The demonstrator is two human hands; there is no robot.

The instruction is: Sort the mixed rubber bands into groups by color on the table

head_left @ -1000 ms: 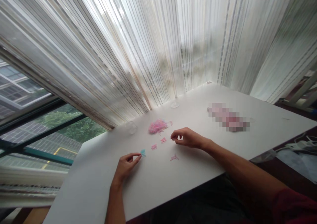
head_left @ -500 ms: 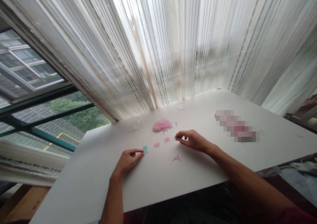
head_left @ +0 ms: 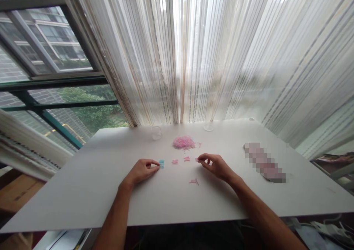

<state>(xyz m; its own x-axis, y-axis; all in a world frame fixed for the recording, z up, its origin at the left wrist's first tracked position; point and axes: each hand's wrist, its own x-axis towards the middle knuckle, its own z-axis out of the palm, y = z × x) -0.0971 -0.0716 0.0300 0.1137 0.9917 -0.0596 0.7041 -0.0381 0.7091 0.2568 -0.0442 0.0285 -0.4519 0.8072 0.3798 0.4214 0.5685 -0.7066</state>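
Observation:
My left hand point(head_left: 141, 172) rests on the white table, thumb and forefinger drawn together at the left edge of a small group of light-blue strips point(head_left: 162, 164). To the right, my right hand point(head_left: 217, 165) pinches at a tiny pale pink-lilac strip point(head_left: 196, 159) lying at its fingertips. Between the hands are two small groups of pink strips, one at the left point(head_left: 175, 162) and another point(head_left: 187, 159) nearer my right hand. Behind them lies a loose heap of thin pink and pale strips point(head_left: 184, 142). A few scattered pink strips point(head_left: 194, 181) lie closer to me.
Two clear round containers or lids stand at the back, one left point(head_left: 156, 132) and one right point(head_left: 208, 127) of the heap. A blurred-out pinkish object point(head_left: 264, 163) lies on the right of the white table point(head_left: 160, 205). Sheer curtains point(head_left: 199, 76) hang behind the table.
The camera view has turned and levelled. Both hands stay by the same groups of strips; a pale strip now shows more clearly at my right fingertips.

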